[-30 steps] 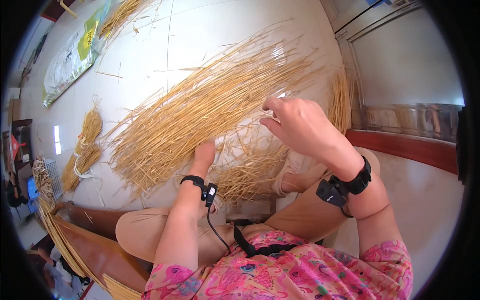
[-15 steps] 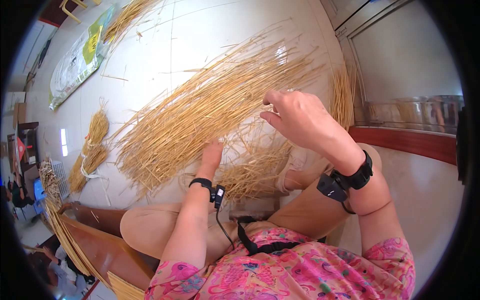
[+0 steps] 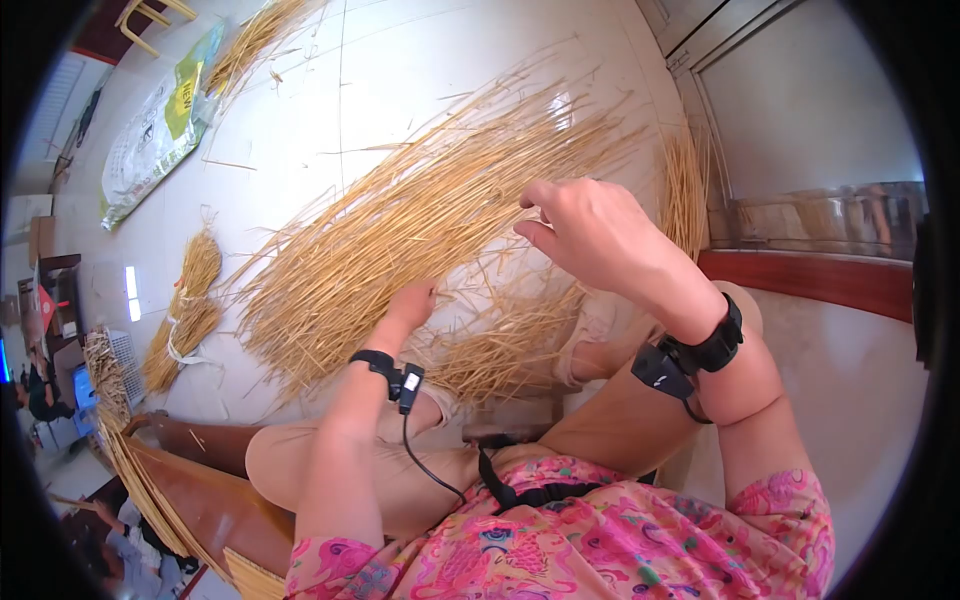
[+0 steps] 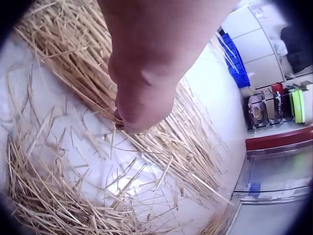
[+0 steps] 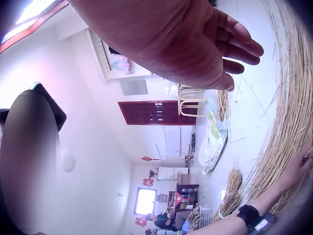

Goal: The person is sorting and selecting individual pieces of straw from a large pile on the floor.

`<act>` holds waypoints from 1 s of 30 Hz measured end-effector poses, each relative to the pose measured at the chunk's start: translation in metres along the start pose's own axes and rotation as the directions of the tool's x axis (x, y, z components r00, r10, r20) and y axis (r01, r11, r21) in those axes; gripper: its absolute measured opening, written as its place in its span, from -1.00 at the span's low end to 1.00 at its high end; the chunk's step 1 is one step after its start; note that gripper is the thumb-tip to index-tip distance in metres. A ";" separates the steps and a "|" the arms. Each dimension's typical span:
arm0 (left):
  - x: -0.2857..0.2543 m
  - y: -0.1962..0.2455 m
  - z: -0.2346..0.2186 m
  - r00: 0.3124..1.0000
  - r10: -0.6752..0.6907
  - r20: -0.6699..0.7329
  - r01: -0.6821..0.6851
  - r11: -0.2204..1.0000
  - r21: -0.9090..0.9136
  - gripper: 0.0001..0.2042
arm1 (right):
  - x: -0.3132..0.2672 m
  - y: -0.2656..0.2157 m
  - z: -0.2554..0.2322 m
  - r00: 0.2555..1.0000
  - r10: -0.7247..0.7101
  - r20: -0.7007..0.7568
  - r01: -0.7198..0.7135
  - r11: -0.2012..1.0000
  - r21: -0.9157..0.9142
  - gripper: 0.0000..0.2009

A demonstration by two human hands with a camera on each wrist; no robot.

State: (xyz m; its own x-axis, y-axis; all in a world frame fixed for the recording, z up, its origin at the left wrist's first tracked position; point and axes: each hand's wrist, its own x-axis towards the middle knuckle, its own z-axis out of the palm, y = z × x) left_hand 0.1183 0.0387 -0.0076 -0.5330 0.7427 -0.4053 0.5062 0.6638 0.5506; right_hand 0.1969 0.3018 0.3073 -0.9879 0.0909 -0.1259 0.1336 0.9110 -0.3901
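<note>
A wide layer of long golden straw [image 3: 400, 220] lies slantwise across the floor. At its near edge, the left hand [image 3: 410, 303] has its fingers curled down on stalks; in the left wrist view, that hand [image 4: 144, 107] pinches at the edge of the straw [image 4: 73, 54], its fingertips mostly hidden. The right hand [image 3: 592, 228] hangs above the right part of the layer, holding nothing. Its fingers are loosely bent and apart in the right wrist view, where the hand [image 5: 195, 54] is clear of the straw [image 5: 288, 103].
Shorter loose straw [image 3: 495, 350] lies near the feet. A tied bundle [image 3: 185, 310] and a printed plastic bag [image 3: 160, 135] are on the left. More straw [image 3: 684, 190] lies beside the metal-framed door [image 3: 815, 130] at right. A wooden bench [image 3: 200, 490] stands lower left.
The left hand has shifted slightly left and its fingers look more curled than half a second ago. The right hand has stayed nearly still above the straw.
</note>
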 end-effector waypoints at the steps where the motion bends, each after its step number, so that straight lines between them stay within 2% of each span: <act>1: -0.001 0.001 -0.015 1.000 -0.018 0.014 0.019 0.999 -0.033 -0.86 | 0.001 0.000 0.000 1.000 -0.001 -0.001 0.001 1.000 0.000 -0.77; 4: -0.016 0.018 -0.071 0.998 -0.049 0.029 0.053 0.988 -0.146 -0.85 | 0.000 0.002 0.003 1.000 -0.006 0.008 0.006 1.000 0.004 -0.76; 7: -0.036 0.035 -0.111 0.993 -0.086 0.077 0.107 0.938 -0.329 -0.87 | 0.002 0.006 0.007 0.995 0.024 0.100 -0.027 0.999 0.028 -0.75; 10: -0.067 0.092 -0.160 0.992 -0.126 0.004 0.116 0.901 -0.417 -0.89 | 0.004 0.006 0.011 0.973 0.011 0.232 -0.038 0.993 0.114 -0.71; 13: -0.079 0.111 -0.170 0.988 -0.071 -0.140 -0.012 0.858 -0.514 -0.85 | 0.007 0.004 0.027 0.977 -0.117 0.176 0.040 0.922 0.386 -0.72; 16: -0.088 0.140 -0.176 0.957 -0.033 -0.289 -0.144 0.810 -0.568 -0.88 | 0.005 -0.016 0.027 0.958 -0.168 0.231 -0.059 0.673 0.738 -0.77; 20: -0.082 0.160 -0.174 0.924 0.015 -0.381 -0.259 0.760 -0.597 -0.90 | 0.004 -0.026 0.043 0.986 -0.158 0.058 0.028 0.495 0.868 -0.86; 23: -0.072 0.162 -0.174 0.875 0.061 -0.480 -0.351 0.764 -0.541 -0.84 | 0.006 -0.022 0.038 0.997 -0.051 -0.059 0.077 0.518 0.852 -0.86; 26: -0.069 0.164 -0.181 0.840 -0.124 -0.528 -0.253 0.772 -0.583 -0.85 | 0.012 -0.005 0.010 0.969 0.129 -0.213 0.110 0.549 0.829 -0.83; 29: -0.077 0.157 -0.187 0.933 -0.056 -0.355 -0.165 0.810 -0.563 -0.85 | 0.020 0.025 -0.015 0.874 0.309 -0.374 0.162 0.541 0.825 -0.79; 30: -0.081 0.160 -0.184 0.958 0.052 -0.283 -0.222 0.760 -0.611 -0.82 | 0.021 0.034 -0.022 0.830 0.369 -0.419 0.181 0.532 0.827 -0.78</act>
State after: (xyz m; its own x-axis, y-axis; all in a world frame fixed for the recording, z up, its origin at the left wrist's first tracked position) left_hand 0.1179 0.0681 0.2471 -0.6759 0.7210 -0.1527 0.0888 0.2853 0.9543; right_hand 0.1785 0.3433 0.3111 -0.8035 0.5801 0.1333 -0.0417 0.1685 -0.9848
